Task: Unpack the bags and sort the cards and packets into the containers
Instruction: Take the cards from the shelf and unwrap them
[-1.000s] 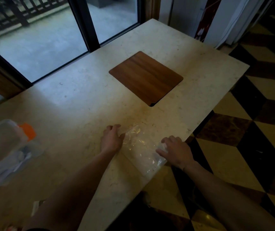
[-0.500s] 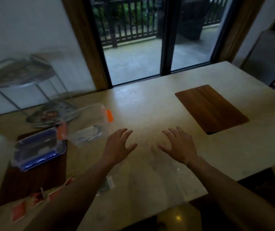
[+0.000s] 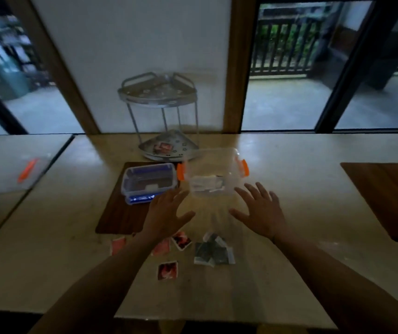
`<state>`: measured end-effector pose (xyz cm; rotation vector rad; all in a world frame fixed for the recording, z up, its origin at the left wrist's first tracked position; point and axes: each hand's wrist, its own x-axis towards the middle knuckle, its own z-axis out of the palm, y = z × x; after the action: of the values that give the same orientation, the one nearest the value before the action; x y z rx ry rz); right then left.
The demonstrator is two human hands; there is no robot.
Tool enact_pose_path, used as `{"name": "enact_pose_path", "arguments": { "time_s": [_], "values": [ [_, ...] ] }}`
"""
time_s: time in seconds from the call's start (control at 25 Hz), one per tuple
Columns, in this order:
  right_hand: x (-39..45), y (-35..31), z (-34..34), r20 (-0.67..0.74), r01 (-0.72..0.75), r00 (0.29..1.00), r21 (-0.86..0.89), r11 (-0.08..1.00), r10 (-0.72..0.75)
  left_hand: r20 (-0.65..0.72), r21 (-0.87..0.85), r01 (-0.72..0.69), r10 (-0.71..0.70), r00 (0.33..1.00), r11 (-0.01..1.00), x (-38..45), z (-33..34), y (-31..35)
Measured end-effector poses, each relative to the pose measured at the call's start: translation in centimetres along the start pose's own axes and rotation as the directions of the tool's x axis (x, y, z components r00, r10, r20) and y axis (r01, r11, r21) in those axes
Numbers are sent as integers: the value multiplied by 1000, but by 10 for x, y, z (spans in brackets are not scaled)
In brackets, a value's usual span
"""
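a second before, both hands were pressing a clear bag flat at the table edge, with only one wooden mat in the picture; by this moment the view had turned to the sorting place and the bag was no longer in the hands. the left hand (image 3: 166,213) and the right hand (image 3: 260,210) were in the middle of the frame, fingers spread, palms down, grasping nothing. i judged that the bag was finished and sorting came next. loose red cards (image 3: 168,270) lay at lower centre, near the left wrist, and dark packets (image 3: 213,253) just to their right. the blue-rimmed container (image 3: 148,183) stood on a wooden mat (image 3: 118,218) left of centre, and the clear container with orange clips (image 3: 213,174) was just beside it, with some white packets inside. one red card was in the lower tray of the metal rack (image 3: 159,121) behind, at upper centre.
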<state>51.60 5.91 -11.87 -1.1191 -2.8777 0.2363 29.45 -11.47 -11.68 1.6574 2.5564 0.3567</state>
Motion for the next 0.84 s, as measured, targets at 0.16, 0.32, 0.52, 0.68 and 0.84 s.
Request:
{"name": "enact_pose_path", "arguments": {
  "time_s": [0.16, 0.32, 0.52, 0.68, 0.84],
  "values": [
    [10, -61, 10, -8, 78, 997, -5, 997, -78, -28, 28, 99, -98, 995, 995, -36, -13, -56],
    [19, -111, 23, -4, 91, 996, -13, 996, -91, -28, 8, 163, -162, 986, 987, -62, -16, -112],
    [23, -147, 30, -18, 81, 996, -56, 995, -82, -30, -46, 152, -153, 988, 987, -78, -18, -151],
    [31, -160, 33, -47, 97, 994, -78, 992, -101, 2, -72, 177, -178, 984, 982, -78, -21, -160],
    [47, -164, 34, -41, 123, 991, -75, 990, -126, 21, -74, 191, -190, 982, 979, -68, -23, -164]
  ]
}}
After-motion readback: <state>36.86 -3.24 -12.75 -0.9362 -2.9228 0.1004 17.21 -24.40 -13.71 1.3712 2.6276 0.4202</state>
